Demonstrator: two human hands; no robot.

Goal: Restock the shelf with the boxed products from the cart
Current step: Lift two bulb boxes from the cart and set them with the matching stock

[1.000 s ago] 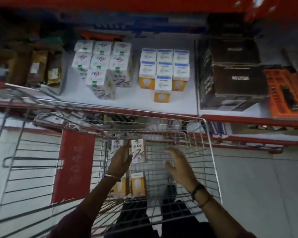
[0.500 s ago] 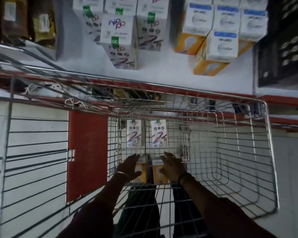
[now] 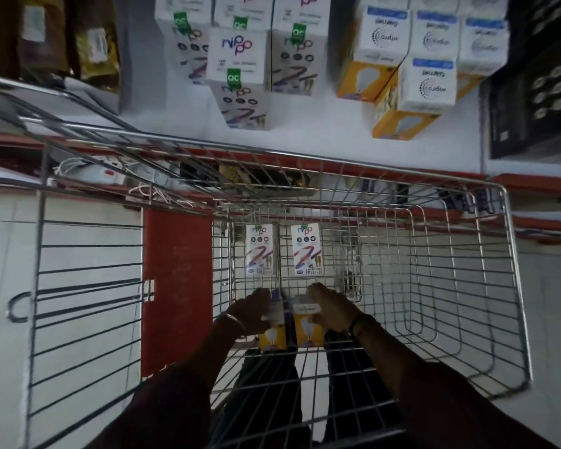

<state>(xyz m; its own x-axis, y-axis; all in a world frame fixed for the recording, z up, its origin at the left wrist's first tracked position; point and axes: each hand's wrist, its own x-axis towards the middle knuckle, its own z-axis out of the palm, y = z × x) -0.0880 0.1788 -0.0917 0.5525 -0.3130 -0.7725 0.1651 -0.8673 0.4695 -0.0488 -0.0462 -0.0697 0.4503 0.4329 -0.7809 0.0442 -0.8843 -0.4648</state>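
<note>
Deep in the wire cart [image 3: 512,286] lie two yellow bulb boxes side by side. My left hand [image 3: 251,311] grips the left yellow bulb box [image 3: 272,335] from its left side. My right hand [image 3: 329,309] grips the right yellow bulb box [image 3: 308,328] from its right side. Just beyond them, two white Nippo boxes [image 3: 261,251] [image 3: 306,251] lie flat on the cart floor. On the white shelf [image 3: 305,140] above the cart stand stacked white Nippo boxes [image 3: 238,59] and white-and-yellow bulb boxes [image 3: 429,82].
Dark packets [image 3: 62,37] stand on the shelf's left, black boxes [image 3: 535,92] on its right. A lower shelf holds white cables and adapters [image 3: 110,176]. A red panel [image 3: 175,286] hangs on the cart's left. The shelf's red edge [image 3: 531,186] runs close behind the cart rim.
Both hands reached deeper into the cart and closed on the two yellow bulb boxes. The view tilted down and closer to the cart.
</note>
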